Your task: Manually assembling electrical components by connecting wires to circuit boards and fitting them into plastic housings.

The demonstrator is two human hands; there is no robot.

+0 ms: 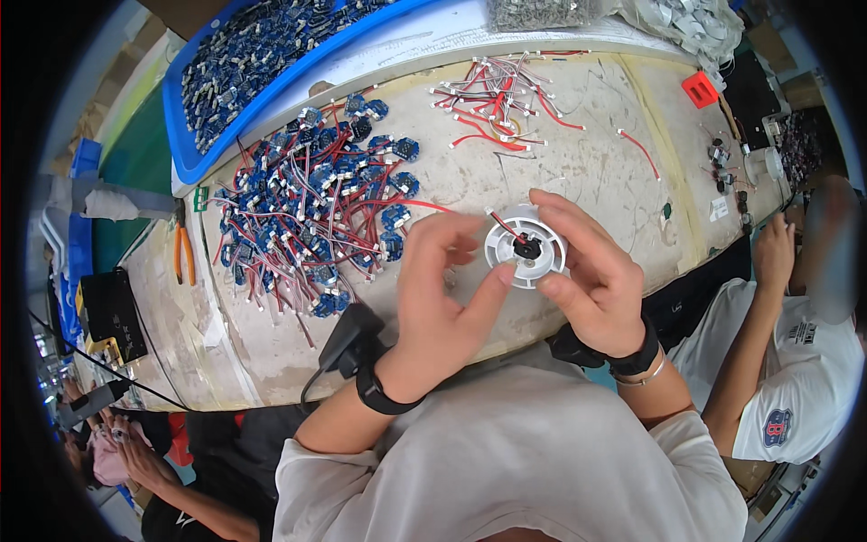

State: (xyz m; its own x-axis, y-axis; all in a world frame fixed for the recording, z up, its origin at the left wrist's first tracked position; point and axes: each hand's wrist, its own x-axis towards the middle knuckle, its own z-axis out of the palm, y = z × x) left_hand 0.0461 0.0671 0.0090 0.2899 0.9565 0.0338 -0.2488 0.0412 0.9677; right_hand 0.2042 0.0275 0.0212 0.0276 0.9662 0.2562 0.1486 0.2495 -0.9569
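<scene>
A white round plastic housing [496,256] with a spoked rim sits in my right hand [598,275], whose fingers and thumb grip its right side. In its middle is a small black part [526,246], from which a short red and black cable [507,227] runs to a white connector at the upper left rim. My left hand [444,285] is at the housing's left, fingers bent and apart from the thumb, the thumb tip against the lower left rim. Behind these fingers passes the end of a red wire [411,203] from the pile of wired boards.
Left of my hands lies a heap of blue circuit boards [312,199] with cables. Loose cables [506,104] lie beyond. A blue tray [176,135] of small parts stands far left, near orange-handled pliers [184,253]. A black device [352,339] is beside my left wrist. Another person [786,361] sits right.
</scene>
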